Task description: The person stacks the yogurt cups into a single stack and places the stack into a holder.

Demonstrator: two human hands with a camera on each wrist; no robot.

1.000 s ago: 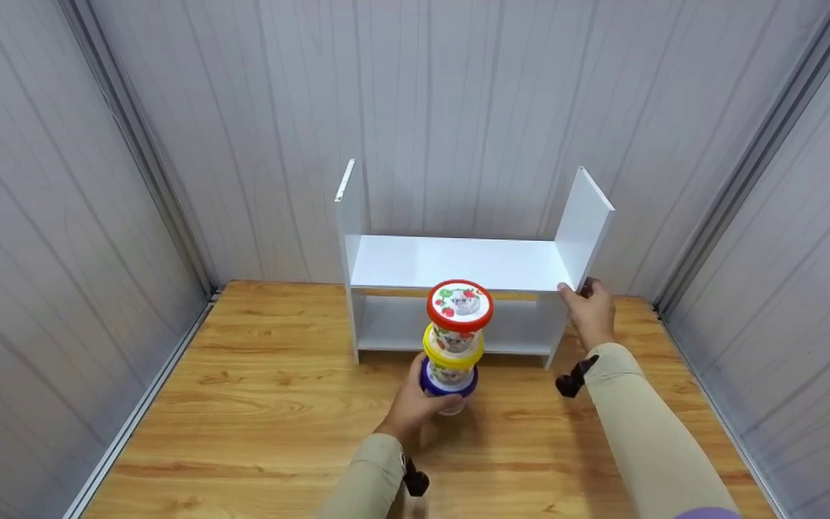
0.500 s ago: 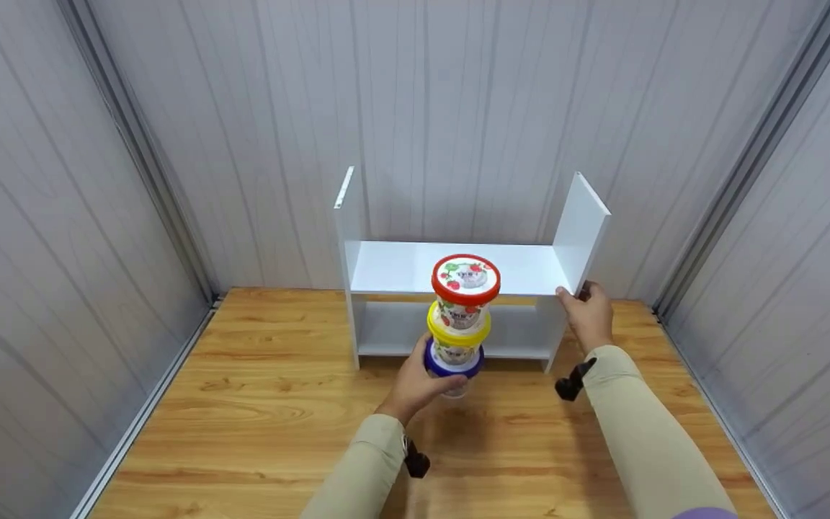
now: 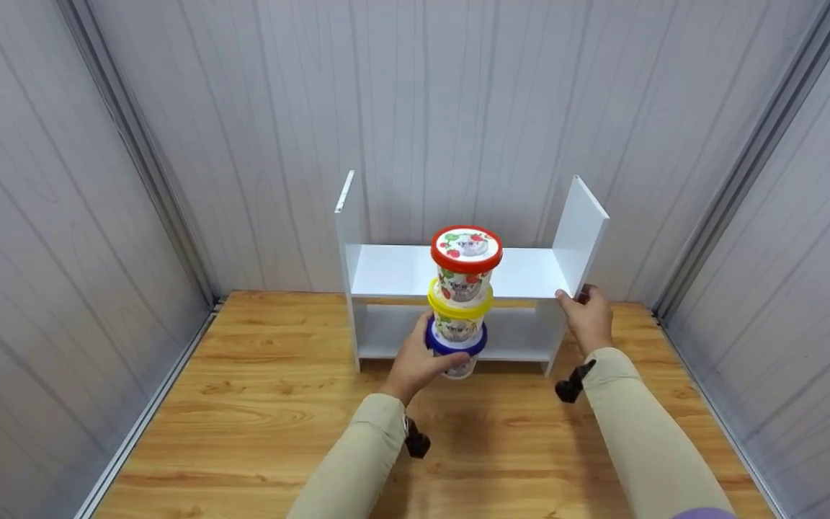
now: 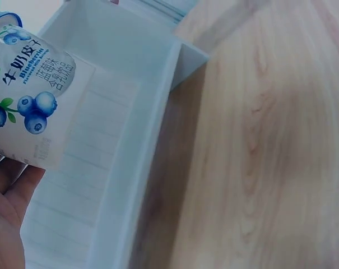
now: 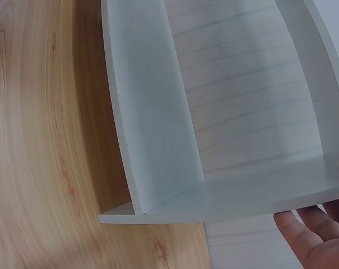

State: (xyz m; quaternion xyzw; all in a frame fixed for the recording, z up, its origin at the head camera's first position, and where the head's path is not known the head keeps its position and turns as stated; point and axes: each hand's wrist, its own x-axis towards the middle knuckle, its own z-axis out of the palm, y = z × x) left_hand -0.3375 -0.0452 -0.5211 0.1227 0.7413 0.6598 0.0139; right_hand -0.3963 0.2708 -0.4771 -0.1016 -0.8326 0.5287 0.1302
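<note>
Three tubs are stacked upright in the head view: a red-lidded tub (image 3: 465, 265) on top, a yellow-lidded tub (image 3: 458, 317) in the middle and a blue-lidded tub (image 3: 461, 364) at the bottom. My left hand (image 3: 416, 360) grips the bottom one from its left side, thumb in front, in the air before a white shelf unit (image 3: 390, 270). Blueberries are printed on the blue-lidded tub (image 4: 29, 95) in the left wrist view. My right hand (image 3: 589, 317) holds the unit's right side panel, thumb at the front edge; its fingertips touch the panel in the right wrist view.
The shelf unit has an upper and a lower board between two upright side panels (image 3: 584, 227). It stands on a wood-grain table (image 3: 278, 404) near the back wall (image 3: 256, 144). Pale panel walls also rise at left and right.
My left hand has raised the stack of tubs and carried it forward, so the red lid now overlaps the upper board. The right hand stays on the side panel.
</note>
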